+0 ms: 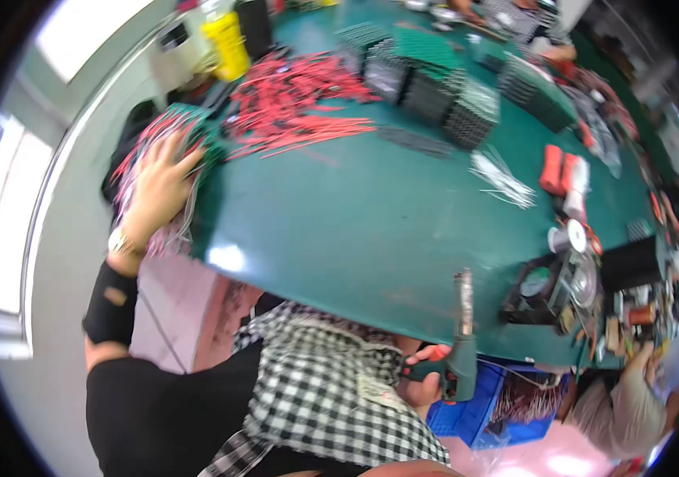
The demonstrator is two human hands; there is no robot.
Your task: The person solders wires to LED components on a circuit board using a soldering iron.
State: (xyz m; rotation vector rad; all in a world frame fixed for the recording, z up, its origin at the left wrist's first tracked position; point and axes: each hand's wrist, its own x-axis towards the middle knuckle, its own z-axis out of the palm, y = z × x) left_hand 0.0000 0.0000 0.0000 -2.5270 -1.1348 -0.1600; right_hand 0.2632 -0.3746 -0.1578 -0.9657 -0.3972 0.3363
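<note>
1. Red, white and green wires, a long bundle at the bench's left end, running roughly toward the person; left hand is right on top, fingers spread, honestly can't tell if it's gripping any;
2. right hand is wrapped round a green heat gun, well off from the bundle, nozzle pointing away over the near edge;
3. glossy green benchtop, red leads heaped farther back; bright window left, blue crate below.
</note>
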